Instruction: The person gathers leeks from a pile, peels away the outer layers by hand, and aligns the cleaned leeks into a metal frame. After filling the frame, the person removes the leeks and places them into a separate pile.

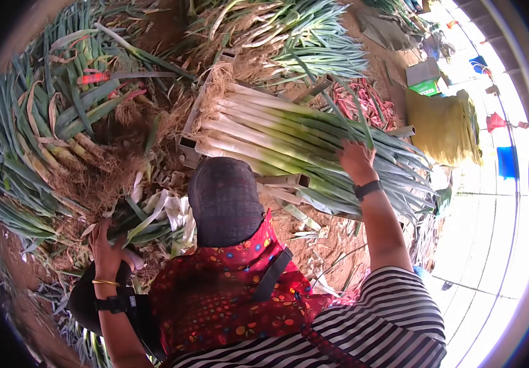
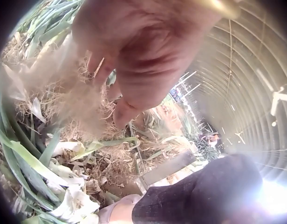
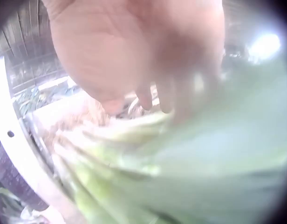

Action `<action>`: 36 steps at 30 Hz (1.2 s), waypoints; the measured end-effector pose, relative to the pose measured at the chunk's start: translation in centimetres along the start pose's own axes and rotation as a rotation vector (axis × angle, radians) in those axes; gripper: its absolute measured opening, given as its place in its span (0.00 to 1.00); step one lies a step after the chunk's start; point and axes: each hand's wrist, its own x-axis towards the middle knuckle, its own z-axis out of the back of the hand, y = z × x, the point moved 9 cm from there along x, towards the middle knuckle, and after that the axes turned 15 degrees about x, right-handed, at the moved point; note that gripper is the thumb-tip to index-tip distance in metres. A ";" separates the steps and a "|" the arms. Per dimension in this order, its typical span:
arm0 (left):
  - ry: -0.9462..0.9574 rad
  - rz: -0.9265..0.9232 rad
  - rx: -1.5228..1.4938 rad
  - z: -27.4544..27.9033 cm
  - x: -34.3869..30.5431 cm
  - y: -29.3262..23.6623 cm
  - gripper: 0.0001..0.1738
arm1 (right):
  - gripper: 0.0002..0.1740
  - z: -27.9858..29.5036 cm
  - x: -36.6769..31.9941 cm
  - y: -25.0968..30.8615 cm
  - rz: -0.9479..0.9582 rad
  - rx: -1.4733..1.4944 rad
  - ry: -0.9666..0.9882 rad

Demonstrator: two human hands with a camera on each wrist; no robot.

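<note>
A row of trimmed leeks, white shanks to the left and green leaves to the right, lies across a metal frame. My right hand rests on their green leaves; in the right wrist view its fingers point down at the blurred leaves. My left hand is low at the left, near a big heap of untrimmed leeks with dirty roots. In the left wrist view, the left hand hangs with loose fingers over tangled roots, with nothing held.
Another leek pile lies beyond the frame. A red-handled knife rests on the left heap. Peeled leaves litter the ground by my knee. Reddish strips, a yellow sack and a green box stand to the right.
</note>
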 end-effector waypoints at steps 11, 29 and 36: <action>-0.017 0.025 0.017 -0.8 -1.7 2.3 0.30 | 0.40 -5.4 -6.0 -16.3 -0.655 0.361 -0.497; -0.090 0.206 -0.195 9.1 0.4 6.9 0.29 | 0.28 -3.4 -11.0 -22.5 -0.724 0.055 -0.376; -0.555 0.473 -1.259 11.9 0.9 15.5 0.29 | 0.22 9.0 -8.4 -16.7 -0.186 1.047 -0.997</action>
